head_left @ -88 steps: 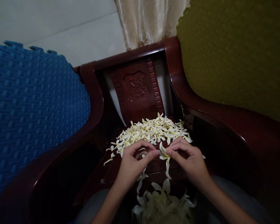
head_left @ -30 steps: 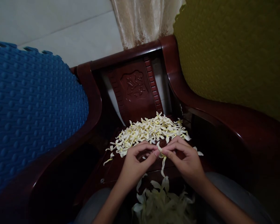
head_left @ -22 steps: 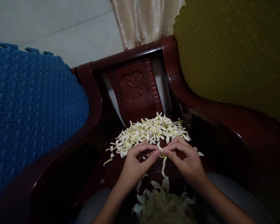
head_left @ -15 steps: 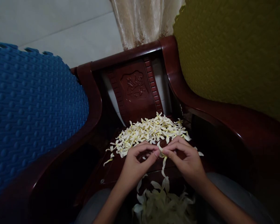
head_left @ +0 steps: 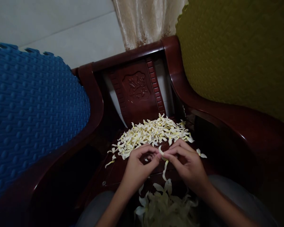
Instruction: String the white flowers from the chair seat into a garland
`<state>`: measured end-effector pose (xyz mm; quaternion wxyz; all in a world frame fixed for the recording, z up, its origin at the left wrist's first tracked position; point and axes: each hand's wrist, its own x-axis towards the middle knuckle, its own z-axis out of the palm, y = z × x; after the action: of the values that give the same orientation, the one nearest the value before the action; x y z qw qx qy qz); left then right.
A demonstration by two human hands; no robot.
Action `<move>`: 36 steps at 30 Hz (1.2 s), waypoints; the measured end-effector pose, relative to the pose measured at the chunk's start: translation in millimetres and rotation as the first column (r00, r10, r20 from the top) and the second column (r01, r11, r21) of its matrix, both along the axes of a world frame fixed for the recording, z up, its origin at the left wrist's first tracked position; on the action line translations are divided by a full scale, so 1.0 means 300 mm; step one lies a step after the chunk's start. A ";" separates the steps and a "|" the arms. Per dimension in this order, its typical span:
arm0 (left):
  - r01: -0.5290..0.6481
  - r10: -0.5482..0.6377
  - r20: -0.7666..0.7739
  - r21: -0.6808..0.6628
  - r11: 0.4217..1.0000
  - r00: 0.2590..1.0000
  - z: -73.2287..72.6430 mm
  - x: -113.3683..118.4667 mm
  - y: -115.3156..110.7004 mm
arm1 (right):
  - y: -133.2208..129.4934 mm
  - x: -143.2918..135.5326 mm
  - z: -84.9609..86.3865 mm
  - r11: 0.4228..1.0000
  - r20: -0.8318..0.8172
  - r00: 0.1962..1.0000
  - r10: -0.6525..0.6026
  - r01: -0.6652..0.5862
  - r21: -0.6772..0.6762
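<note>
Between the fingertips of my two hands is a pale flower (head_left: 165, 170), with one petal pointing up and a long one hanging down. My left hand (head_left: 142, 160) pinches it from the left, thumb against fingers. From the right, my right hand (head_left: 186, 159) grips it the same way, the fingertips of both hands nearly touching. Just beyond my hands, a wide pile of cream-white flowers (head_left: 151, 132) lies on the dark red wooden seat (head_left: 115, 173). Nearer my body, below my hands, sits a second heap of flowers (head_left: 165, 208), dim and partly blurred.
The chair's carved backrest (head_left: 139, 90) rises behind the pile. Curved wooden armrests flank the seat, with a blue textured mat (head_left: 38, 116) at left and a yellow-green mat (head_left: 234, 56) at right. One loose flower (head_left: 201, 154) lies right of my right hand.
My right hand has shifted slightly, uncovering more of the loose flower beside it. The held flower has tilted a little, its hanging petal moving slightly left and down.
</note>
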<state>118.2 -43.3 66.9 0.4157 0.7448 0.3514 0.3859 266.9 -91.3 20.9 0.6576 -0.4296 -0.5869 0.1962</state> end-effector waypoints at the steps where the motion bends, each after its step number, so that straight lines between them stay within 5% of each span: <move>1: 0.004 -0.004 -0.003 0.001 1.000 1.000 -0.001 0.000 0.000 | 0.001 0.000 -0.001 1.000 0.001 1.000 -0.019 0.019 -0.003; 4: 0.042 -0.043 0.009 0.041 0.998 0.999 0.001 -0.001 -0.012 | 0.020 0.032 -0.012 0.989 -0.047 0.988 -0.149 0.147 -0.032; 7: 0.214 -0.215 0.011 0.027 0.976 0.977 0.012 -0.007 -0.042 | 0.055 0.106 -0.035 0.951 -0.196 0.931 -0.307 0.289 -0.113; 12: 0.342 -0.342 0.019 -0.025 0.939 0.940 0.024 -0.018 -0.068 | 0.075 0.177 -0.050 0.926 -0.365 0.856 -0.366 0.296 -0.234; 22: -0.066 0.068 0.049 -0.044 0.997 0.996 0.018 -0.024 -0.004 | 0.043 0.106 -0.007 0.928 -0.355 0.934 0.050 -0.175 -0.330; 27: -0.336 0.328 0.138 0.041 0.941 0.935 0.029 -0.051 0.018 | 0.011 0.073 -0.047 0.686 -0.116 0.862 0.494 -0.468 -0.558; 28: -0.359 0.348 0.135 0.060 0.932 0.928 0.029 -0.054 0.021 | 0.006 0.065 -0.052 0.677 -0.075 0.846 0.528 -0.473 -0.564; 32: -0.277 0.277 0.025 0.173 0.945 0.961 0.018 -0.048 0.018 | 0.010 0.043 -0.034 0.884 0.026 0.956 0.293 -0.261 -0.387; 36: -0.106 0.127 -0.086 0.216 0.971 0.988 -0.003 -0.021 0.005 | 0.020 0.035 0.004 0.970 -0.022 0.996 0.089 -0.092 -0.226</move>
<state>111.9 -41.7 66.0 0.2930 0.7811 0.3719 0.4071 277.2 -85.3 22.0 0.5983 -0.4734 -0.5757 0.2942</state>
